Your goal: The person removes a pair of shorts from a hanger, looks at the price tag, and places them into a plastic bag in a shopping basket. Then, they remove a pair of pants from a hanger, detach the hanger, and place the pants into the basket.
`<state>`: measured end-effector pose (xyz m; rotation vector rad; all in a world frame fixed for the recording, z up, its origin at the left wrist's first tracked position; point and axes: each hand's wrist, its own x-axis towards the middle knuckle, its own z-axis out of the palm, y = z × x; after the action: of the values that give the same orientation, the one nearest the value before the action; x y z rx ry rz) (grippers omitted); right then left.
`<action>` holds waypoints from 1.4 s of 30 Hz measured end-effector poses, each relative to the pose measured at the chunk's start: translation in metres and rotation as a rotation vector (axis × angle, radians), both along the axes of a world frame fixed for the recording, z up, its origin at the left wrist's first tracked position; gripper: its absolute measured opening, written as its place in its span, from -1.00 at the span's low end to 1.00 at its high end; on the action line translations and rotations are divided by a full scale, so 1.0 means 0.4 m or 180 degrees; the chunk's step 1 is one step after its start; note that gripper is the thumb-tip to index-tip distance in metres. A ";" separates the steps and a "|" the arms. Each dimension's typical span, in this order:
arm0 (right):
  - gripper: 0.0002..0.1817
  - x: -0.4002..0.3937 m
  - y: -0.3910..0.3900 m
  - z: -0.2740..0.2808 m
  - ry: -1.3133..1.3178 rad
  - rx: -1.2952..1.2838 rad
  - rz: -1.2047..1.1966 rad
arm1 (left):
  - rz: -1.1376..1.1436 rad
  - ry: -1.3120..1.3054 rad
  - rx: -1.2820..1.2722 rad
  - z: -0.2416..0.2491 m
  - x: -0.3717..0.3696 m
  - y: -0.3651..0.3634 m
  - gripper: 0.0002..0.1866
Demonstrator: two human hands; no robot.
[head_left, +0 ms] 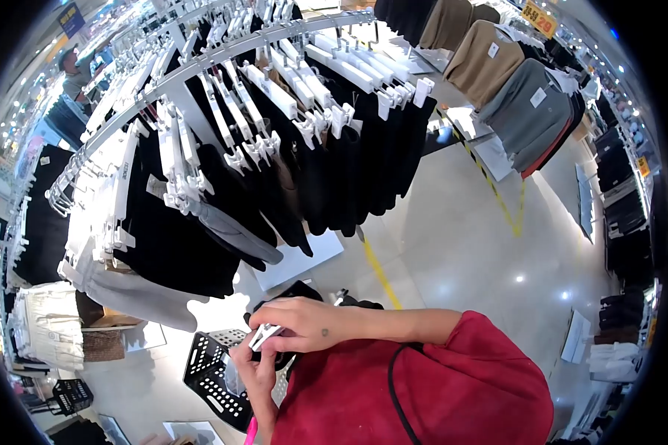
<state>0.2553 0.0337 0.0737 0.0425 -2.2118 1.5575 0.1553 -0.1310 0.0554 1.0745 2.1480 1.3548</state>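
Observation:
My right hand (295,325) reaches in from the right, its thumb and fingers closed on a white hanger clip (265,338). My left hand (254,371) is just below, fingers curled against the same clip, and dark fabric shows between the two hands. How much of the hanger lies behind the fingers is hidden. Under my hands stands a black perforated shopping basket (214,382). Ahead, a curved metal rail (200,53) carries several white clip hangers (274,93) with black trousers (326,178) and grey garments (137,295).
Sweaters hang at the upper right, a brown one (482,55) and a grey one (527,111). Cream skirts (48,326) hang at the left. Yellow tape (382,271) marks the tiled floor. A person (74,78) stands beyond the rail at the upper left.

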 end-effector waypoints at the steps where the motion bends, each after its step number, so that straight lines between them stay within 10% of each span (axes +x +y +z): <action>1: -0.62 -0.004 -0.004 -0.005 0.0006 -0.0208 0.0057 | 0.0019 -0.0139 -0.0053 0.002 -0.004 -0.004 -0.61; 7: -0.61 -0.020 0.009 -0.058 -0.0338 -0.1129 -0.0255 | 0.0039 -0.1528 0.0327 0.042 -0.006 0.026 -0.65; 12: -0.59 0.031 0.166 0.012 0.0556 -0.2675 -0.0278 | -0.1055 -0.1703 0.0434 0.155 -0.107 0.000 -0.10; 17: -0.58 0.041 0.174 0.065 -0.0290 -0.1713 -0.0551 | -0.2464 -0.0229 -0.0230 0.227 -0.164 0.029 -0.09; 27: -0.32 -0.046 0.114 0.104 -0.0606 0.0235 0.0585 | -0.1606 0.0402 -0.0875 0.312 -0.206 0.041 -0.39; 37: -0.65 -0.134 0.032 0.009 -0.0385 0.0505 0.0508 | -0.1217 0.1431 -0.0325 0.302 -0.276 0.008 -0.72; 42: -0.62 -0.123 0.026 0.046 -0.0701 0.0391 0.0476 | -0.1282 0.0811 -0.0859 0.215 -0.291 -0.013 -0.48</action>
<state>0.2062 0.0442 0.0920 0.0781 -2.5268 1.5667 0.0391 -0.1364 0.1413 1.5249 2.0541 0.7584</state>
